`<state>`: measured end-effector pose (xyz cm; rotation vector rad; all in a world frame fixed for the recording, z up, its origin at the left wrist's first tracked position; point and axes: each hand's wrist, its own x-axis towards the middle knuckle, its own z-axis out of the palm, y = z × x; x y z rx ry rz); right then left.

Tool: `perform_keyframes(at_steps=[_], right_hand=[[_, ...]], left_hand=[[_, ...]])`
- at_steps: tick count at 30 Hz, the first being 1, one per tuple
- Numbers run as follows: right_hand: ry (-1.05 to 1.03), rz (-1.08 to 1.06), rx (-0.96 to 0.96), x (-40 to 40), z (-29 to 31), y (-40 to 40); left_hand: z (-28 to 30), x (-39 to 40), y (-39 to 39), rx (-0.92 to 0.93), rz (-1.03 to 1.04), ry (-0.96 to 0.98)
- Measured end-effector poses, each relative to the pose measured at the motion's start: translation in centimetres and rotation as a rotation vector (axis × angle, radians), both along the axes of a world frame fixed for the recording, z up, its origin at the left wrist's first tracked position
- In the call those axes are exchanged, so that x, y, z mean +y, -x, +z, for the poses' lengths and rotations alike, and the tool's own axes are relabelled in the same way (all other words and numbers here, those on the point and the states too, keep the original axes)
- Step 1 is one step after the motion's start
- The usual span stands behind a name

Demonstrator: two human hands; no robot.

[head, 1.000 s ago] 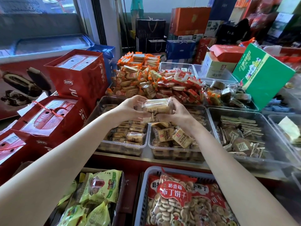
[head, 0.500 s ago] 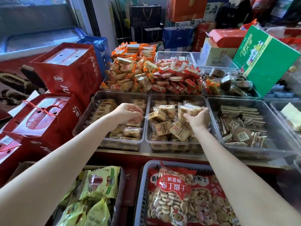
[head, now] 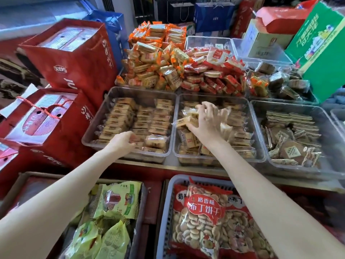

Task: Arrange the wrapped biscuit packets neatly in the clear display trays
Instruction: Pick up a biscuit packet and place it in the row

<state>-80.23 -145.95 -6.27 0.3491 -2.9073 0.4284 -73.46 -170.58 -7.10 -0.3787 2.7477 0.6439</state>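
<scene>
Two clear display trays stand side by side on the counter. The left tray (head: pixel 97 126) holds tan wrapped biscuit packets in tidy rows. The middle tray (head: pixel 258 144) holds the same packets in a loose jumble. My left hand (head: pixel 123 142) is down in the left tray's front row, fingers curled over a packet (head: pixel 137 143) there. My right hand (head: pixel 205 124) is in the middle tray and grips a small bunch of packets (head: pixel 186 121) that stick out to its left.
A third clear tray (head: pixel 334 146) of flat brown packets sits to the right. Heaps of orange (head: pixel 149 60) and red (head: pixel 214 75) packets lie behind the trays. Red gift boxes (head: pixel 74 57) crowd the left; a green carton (head: pixel 321 47) leans at right. Bagged snacks lie below the counter.
My hands, first together holding one packet above the trays, have parted. The left went down into the left tray. The right went into the middle tray and took up a bunch of packets.
</scene>
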Motion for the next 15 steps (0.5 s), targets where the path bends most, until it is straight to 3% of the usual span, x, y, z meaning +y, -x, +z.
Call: perform_keyframes(at_steps=[4,6,8,12,15], right_hand=[[-0.004,0.263,-0.162,-6.7,-1.6,-0.3],[-0.115,0.350,-0.216,-9.9,-2.9,-0.5],[-0.199,0.416,-0.239,-12.9,-3.6,-0.2],[-0.260,0.553,-0.489,-17.9,-5.0,0.7],[-0.373,0.574,-0.530,-20.0,-6.8,1.3]], left_hand=[[-1.9,-4.7,-1.3,0.013,-0.016,0.108],[-2.5,-6.5,-2.2,-0.008,-0.077,0.188],[-3.1,-8.0,-2.7,-0.052,-0.137,0.261],[-3.9,-10.0,-2.1,-0.097,-0.261,0.328],[-4.1,-10.5,-1.2,-0.129,-0.323,0.360]])
